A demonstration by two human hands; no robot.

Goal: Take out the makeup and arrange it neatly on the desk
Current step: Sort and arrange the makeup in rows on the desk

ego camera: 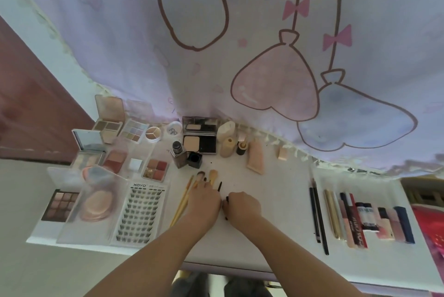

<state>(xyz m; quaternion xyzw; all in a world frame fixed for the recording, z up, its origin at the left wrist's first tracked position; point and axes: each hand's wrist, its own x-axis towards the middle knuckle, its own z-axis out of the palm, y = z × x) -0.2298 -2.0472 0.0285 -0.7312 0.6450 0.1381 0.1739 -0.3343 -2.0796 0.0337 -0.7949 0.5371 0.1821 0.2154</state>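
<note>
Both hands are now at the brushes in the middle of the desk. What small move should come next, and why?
Probably lay the dark brush that the right hand grips beside the wooden-handled brushes under the left hand, parallel to them, since the pencils and tubes already lie in rows.
</note>
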